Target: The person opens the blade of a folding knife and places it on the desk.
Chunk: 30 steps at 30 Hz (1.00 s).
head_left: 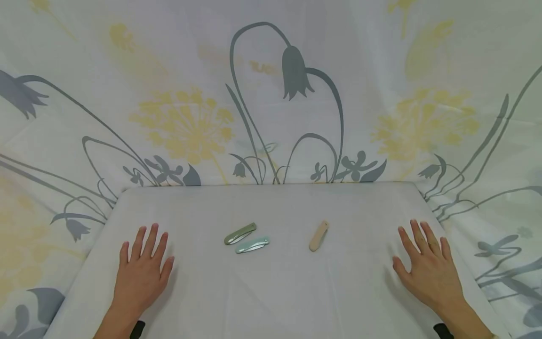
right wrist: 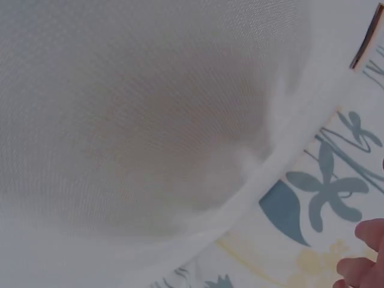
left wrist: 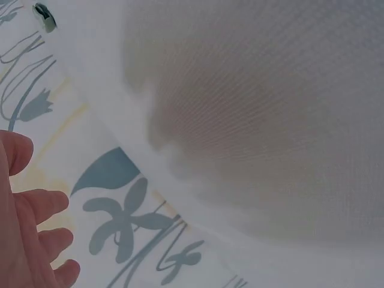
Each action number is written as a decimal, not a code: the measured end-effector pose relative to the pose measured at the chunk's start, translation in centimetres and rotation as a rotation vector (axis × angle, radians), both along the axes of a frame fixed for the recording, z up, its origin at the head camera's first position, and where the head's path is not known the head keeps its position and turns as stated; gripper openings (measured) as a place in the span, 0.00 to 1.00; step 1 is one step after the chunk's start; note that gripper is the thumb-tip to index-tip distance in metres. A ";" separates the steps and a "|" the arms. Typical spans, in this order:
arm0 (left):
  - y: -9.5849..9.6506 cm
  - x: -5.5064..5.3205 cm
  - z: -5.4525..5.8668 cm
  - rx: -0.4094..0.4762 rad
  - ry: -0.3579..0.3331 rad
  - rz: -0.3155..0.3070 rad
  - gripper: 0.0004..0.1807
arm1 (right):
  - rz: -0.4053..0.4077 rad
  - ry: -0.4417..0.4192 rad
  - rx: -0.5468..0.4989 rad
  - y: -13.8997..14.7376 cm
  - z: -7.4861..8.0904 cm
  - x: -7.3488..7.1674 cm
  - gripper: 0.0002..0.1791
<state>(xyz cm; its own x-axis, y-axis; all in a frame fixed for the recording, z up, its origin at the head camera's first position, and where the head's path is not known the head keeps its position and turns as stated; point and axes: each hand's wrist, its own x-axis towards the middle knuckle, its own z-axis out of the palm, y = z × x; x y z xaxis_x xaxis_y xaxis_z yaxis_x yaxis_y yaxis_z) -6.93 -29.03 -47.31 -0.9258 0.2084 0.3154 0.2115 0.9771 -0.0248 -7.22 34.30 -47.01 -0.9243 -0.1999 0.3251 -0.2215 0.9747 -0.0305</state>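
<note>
My left hand (head_left: 141,278), its back upward and fingers spread, is at the left side of the white surface and holds nothing. Opposite it, at the right side, my right hand (head_left: 434,273) is spread the same way, also with nothing in it. Between the hands lie three small folding knives, blades folded in. An olive green folding knife (head_left: 240,234) lies left of centre, just behind a mint green folding knife (head_left: 252,245). The beige folding knife (head_left: 319,236) lies apart, nearer my right hand. Fingers (left wrist: 45,207) of the left hand show in the left wrist view.
A white cloth covers the table (head_left: 275,301). Behind it and along both sides hangs or lies a fabric (head_left: 322,28) printed with grey and yellow flowers. A dark band (head_left: 137,328) shows at my left wrist, and another (head_left: 442,330) at the right.
</note>
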 end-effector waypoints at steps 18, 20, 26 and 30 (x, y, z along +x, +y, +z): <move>4.5 -2.0 -0.2 0.252 0.028 -0.094 0.14 | -0.011 -0.092 -0.336 -3.6 0.0 -0.7 0.22; 5.8 -2.3 -0.5 0.311 -0.016 -0.091 0.12 | -0.009 -0.107 -0.382 -4.2 0.0 -1.0 0.21; 10.0 -3.0 -1.6 0.557 -0.176 -0.110 0.11 | 0.028 -0.120 -0.510 -6.0 -0.3 -2.1 0.19; 12.8 -4.1 -2.0 0.791 -0.256 -0.176 0.11 | 0.058 -0.126 -0.580 -7.2 -0.7 -3.2 0.19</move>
<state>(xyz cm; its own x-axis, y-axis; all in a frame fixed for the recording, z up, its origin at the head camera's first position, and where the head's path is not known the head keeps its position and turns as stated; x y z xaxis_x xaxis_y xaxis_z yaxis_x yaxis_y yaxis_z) -11.04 -16.26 -49.36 -0.9632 0.1627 0.2140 0.2681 0.6386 0.7213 -10.45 27.14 -47.73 -0.9556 -0.0734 0.2852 -0.2340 0.7774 -0.5839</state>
